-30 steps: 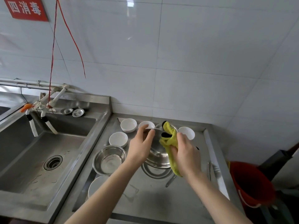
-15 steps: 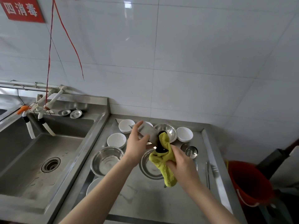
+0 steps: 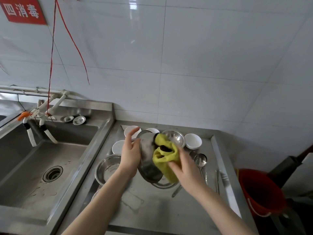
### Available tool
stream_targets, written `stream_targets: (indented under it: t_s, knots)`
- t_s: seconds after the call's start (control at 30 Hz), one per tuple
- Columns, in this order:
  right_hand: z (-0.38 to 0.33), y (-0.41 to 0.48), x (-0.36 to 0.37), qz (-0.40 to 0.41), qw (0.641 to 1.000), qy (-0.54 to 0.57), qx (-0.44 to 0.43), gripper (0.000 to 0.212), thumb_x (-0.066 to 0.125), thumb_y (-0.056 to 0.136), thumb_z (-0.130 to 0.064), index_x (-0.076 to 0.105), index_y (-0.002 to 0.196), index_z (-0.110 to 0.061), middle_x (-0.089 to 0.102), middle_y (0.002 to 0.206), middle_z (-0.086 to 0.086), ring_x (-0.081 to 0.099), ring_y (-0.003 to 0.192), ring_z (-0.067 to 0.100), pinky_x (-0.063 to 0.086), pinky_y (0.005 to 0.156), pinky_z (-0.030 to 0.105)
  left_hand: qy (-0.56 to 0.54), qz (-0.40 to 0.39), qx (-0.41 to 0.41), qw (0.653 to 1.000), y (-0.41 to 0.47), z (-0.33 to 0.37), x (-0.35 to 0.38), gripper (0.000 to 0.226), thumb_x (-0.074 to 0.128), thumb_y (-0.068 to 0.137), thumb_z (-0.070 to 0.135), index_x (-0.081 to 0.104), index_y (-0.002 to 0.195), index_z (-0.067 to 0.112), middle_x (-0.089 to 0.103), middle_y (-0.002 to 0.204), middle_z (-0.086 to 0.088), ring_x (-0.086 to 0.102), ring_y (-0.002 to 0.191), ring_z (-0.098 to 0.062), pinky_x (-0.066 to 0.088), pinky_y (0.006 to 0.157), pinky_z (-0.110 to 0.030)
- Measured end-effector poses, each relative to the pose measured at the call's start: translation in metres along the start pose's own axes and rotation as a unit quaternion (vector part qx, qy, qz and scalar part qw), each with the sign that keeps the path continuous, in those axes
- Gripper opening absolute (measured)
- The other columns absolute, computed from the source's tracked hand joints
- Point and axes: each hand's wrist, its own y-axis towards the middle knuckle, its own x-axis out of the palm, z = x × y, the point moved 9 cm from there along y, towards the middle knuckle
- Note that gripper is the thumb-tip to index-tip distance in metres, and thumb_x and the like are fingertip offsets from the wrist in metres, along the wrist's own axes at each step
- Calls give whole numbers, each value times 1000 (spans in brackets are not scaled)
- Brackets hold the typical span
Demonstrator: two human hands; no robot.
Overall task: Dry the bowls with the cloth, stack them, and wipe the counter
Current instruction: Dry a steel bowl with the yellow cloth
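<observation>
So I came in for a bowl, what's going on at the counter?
A person is drying a steel bowl: the left hand supports it, tilted above the counter, while the right hand rubs it with the yellow cloth. Other steel bowls and white bowls sit unstacked on the counter.

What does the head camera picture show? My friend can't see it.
A person's left hand steadies a tilted steel bowl above the counter while the right hand rubs it with a yellow cloth. White bowls sit on the counter, with a sink to the left and a red bucket to the right.
</observation>
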Motion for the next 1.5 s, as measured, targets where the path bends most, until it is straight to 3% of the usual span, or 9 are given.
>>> stream_targets:
  t_s: [0.13,0.3,0.53,0.77,0.87,0.97,1.1,1.23,1.5]
  knots:
    - [-11,3,23,-4,1000,25,-3,46,47,91,-42,40,136,-40,53,131,-15,48,121,0,39,103,24,-9,-27,-9,1000,-4,2,7,37,41,101,12,63,116,38,63,80,-11,54,69,-33,50,67,-41]
    - [-23,32,14,8,1000,22,9,35,52,96,-25,49,130,-30,59,120,-14,52,111,1,37,93,12,-32,-68,-29,997,-14,-1,11,34,40,102,5,65,117,22,71,109,-11,67,100,-27,53,93,-42]
    - [4,13,11,-12,997,25,66,37,53,96,-24,45,131,-36,57,113,-17,55,105,5,33,82,-1,-134,36,-46,989,3,5,-31,29,49,100,12,61,118,32,58,91,-16,55,79,-29,50,71,-38]
    - [-36,6,37,-19,998,-33,-56,45,48,89,-36,44,134,-31,51,137,-10,44,129,9,35,107,26,-99,2,-71,993,-8,-5,-13,27,42,102,9,57,121,21,70,76,-11,67,70,-21,58,65,-32]
    - [-38,29,32,-14,999,-15,-48,38,54,91,-25,52,129,-26,57,127,-12,50,120,5,38,102,22,-89,-29,-81,992,-16,-11,0,26,44,102,8,58,124,12,71,105,-17,68,96,-31,56,90,-47]
    - [-11,42,23,-34,998,19,53,24,53,95,-28,54,119,-31,62,107,-11,57,100,8,40,80,20,-78,-28,-75,994,-21,-10,-1,25,44,101,6,60,118,15,74,93,-2,69,83,-17,57,80,-35]
    - [26,25,12,-26,990,50,133,26,51,97,-29,51,123,-28,60,105,-9,57,103,13,39,70,10,-96,4,-75,993,-15,-6,-16,26,48,100,11,62,115,27,62,89,-17,56,79,-27,50,80,-44]
    - [25,1,14,-2,991,45,122,32,52,97,-25,48,129,-30,57,106,-14,54,97,6,34,71,-3,-90,1,-72,993,-7,-3,-17,27,47,100,11,60,118,26,59,94,-17,57,83,-28,50,84,-45]
    - [-25,29,25,-27,999,-24,14,37,56,92,-19,51,128,-26,60,111,-14,52,99,0,37,86,8,-86,-47,-110,989,-13,-23,3,27,41,101,6,60,120,12,66,119,-18,63,107,-29,50,98,-46]
